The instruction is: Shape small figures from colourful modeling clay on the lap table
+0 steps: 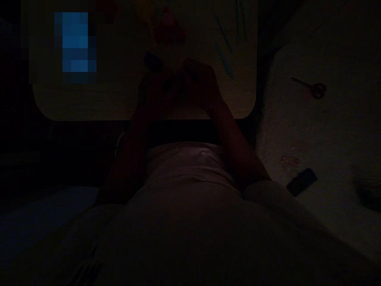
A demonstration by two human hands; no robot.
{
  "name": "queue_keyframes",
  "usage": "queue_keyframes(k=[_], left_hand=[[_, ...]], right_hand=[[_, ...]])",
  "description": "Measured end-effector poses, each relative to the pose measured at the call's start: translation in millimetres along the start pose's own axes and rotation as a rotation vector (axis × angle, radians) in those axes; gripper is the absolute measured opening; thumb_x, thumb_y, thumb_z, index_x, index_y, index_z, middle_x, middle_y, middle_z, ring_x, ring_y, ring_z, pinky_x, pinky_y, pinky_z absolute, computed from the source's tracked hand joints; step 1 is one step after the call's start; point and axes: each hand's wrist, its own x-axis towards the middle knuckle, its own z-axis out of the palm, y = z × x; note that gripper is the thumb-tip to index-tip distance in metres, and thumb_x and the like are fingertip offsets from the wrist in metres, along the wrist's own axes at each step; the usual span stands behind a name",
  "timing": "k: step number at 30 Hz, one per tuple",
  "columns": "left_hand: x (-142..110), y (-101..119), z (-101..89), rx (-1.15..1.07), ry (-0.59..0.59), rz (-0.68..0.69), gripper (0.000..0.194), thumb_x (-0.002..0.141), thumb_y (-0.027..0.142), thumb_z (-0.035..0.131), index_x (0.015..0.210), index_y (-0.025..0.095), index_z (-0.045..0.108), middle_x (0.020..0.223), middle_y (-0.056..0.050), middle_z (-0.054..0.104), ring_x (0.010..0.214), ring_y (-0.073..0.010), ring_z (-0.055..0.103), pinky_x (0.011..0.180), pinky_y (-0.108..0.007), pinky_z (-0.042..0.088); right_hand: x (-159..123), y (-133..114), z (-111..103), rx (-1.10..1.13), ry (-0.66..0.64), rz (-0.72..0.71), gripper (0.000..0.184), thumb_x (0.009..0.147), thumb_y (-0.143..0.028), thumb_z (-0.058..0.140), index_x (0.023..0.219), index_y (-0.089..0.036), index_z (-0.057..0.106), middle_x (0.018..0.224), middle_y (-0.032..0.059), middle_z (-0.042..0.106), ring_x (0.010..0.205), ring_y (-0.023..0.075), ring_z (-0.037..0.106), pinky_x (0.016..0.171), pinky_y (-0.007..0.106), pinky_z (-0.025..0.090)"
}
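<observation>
The scene is very dark, so details are faint. Over the near part of the table [89,107], my left hand [156,89] and my right hand [202,83] are close together with fingers curled inward. Something dark may be between their fingertips, but I cannot make it out. Just beyond my left hand lies a dark, bluish lump [153,61]. Farther off sits a red and pink shape [169,29], beside a yellow thing [144,12] of unclear kind. Right of my right hand lies a light-blue, thin modelling-type tool [224,60].
More slim tools [224,33] lie at the table's far right. On a pale surface to the right are scissors [317,90] and a dark rectangular object [302,182]. A pixelated blue patch [75,41] covers the upper left.
</observation>
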Motion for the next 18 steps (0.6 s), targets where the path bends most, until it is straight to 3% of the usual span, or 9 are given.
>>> queue_keyframes(k=[5,10,13,18], left_hand=[[0.0,0.6,0.3,0.023,0.018,0.014,0.033,0.1,0.062,0.053,0.108,0.037,0.072,0.098,-0.003,0.077,0.097,-0.0329,0.071,0.081,-0.054,0.054],[0.2,1.4,-0.6,0.027,-0.003,-0.002,0.032,0.1,0.06,0.052,0.11,0.037,0.073,0.1,-0.002,0.077,0.097,-0.0315,0.072,0.081,-0.054,0.055],[0.1,0.0,-0.8,0.031,0.008,0.017,0.029,0.101,0.058,0.054,0.109,0.037,0.073,0.098,-0.001,0.077,0.093,-0.0307,0.071,0.078,-0.053,0.055],[0.2,3.5,-0.2,0.004,0.013,-0.003,0.03,0.101,0.058,0.056,0.109,0.034,0.073,0.102,-0.001,0.077,0.098,-0.031,0.072,0.087,-0.051,0.057]], right_hand=[[0.2,0.1,0.7,-0.027,-0.003,-0.009,0.054,0.102,-0.08,0.029,0.084,-0.034,0.051,0.098,0.0065,0.071,0.093,0.0268,0.062,0.092,0.041,0.045],[1.3,2.5,0.3,-0.022,-0.024,0.025,0.048,0.094,-0.082,0.043,0.084,-0.038,0.058,0.095,0.0033,0.073,0.094,0.0292,0.062,0.09,0.044,0.046],[0.4,4.0,0.7,-0.025,0.031,-0.059,0.054,0.105,-0.077,0.027,0.085,-0.034,0.052,0.095,0.0066,0.071,0.089,0.0267,0.063,0.087,0.043,0.046],[-0.7,5.5,2.3,-0.038,0.023,-0.075,0.051,0.104,-0.077,0.031,0.082,-0.035,0.049,0.089,0.0043,0.068,0.086,0.0264,0.061,0.082,0.042,0.046]])
